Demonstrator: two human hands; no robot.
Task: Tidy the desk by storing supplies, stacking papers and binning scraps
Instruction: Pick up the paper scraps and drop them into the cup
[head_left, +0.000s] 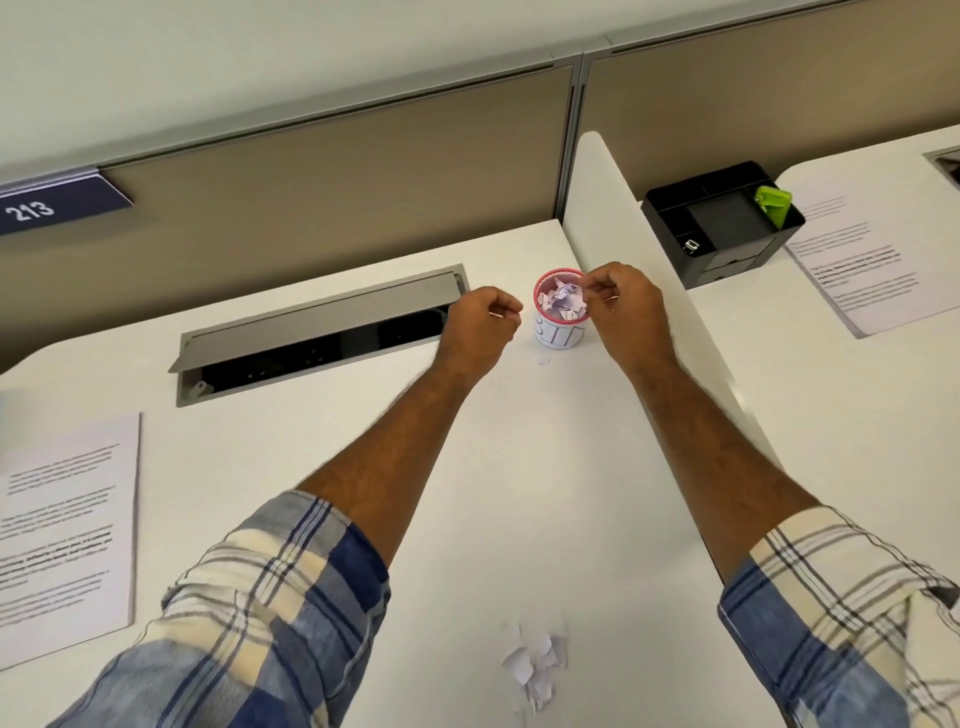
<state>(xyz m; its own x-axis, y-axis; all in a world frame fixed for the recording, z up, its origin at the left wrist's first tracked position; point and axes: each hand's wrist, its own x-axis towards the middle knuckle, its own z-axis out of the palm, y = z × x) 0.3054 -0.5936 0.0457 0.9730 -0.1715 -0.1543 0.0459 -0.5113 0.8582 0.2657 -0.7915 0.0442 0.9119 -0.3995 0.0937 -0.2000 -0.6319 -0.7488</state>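
Small pink mesh bin with white "BIN" label (560, 332), scrap-filled, far tabletop (467, 519) | right hand (621, 306) over rim, fingers pinched together, contents unclear | left hand (483, 322) just left, curled | loose white paper scraps (535, 670) near edge, closer to right arm.

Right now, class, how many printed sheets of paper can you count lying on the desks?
2. One printed sheet lies at the near left of the main desk; the other printed sheet lies on the neighbouring desk at right, beside the black organiser. More may lie outside the view.
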